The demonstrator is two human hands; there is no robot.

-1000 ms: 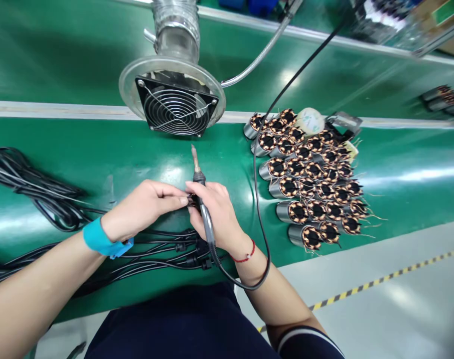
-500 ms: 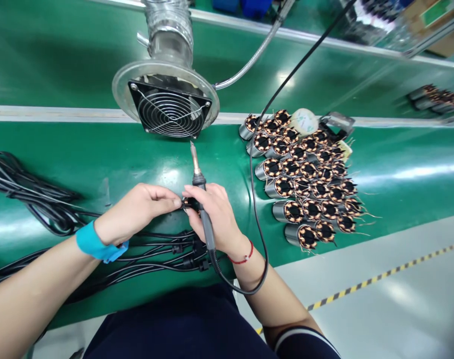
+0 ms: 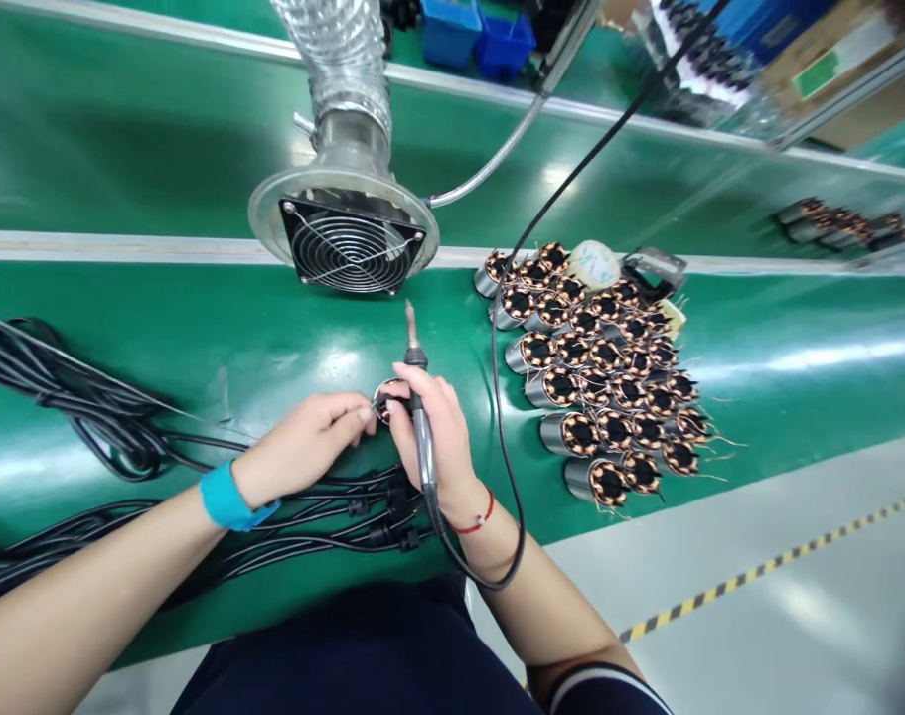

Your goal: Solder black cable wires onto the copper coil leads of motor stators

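My right hand [image 3: 441, 427] is wrapped round a soldering iron [image 3: 425, 447], whose tip points away from me toward the fan. Its thumb and fingers also reach over a motor stator [image 3: 383, 389] with copper windings, which they partly hide. At the stator's left edge, my left hand [image 3: 318, 437] is closed in a pinch. What lies between those fingertips is too small to make out. Black cables [image 3: 303, 541] with dark connectors lie on the green bench just below both hands.
A fume-extractor fan [image 3: 354, 248] hangs ahead of my hands. Rows of stators [image 3: 571, 350] stand at the right, with the iron's cord [image 3: 497, 397] running in front of them. Coiled black cable [image 3: 72, 397] lies at the left. Blue bins [image 3: 452, 35] stand at the back.
The soldering iron and my right hand have shifted slightly right in view. More of the stator's ring now shows between my hands. My left hand remains pinched beside it; the whole view has shifted a little.
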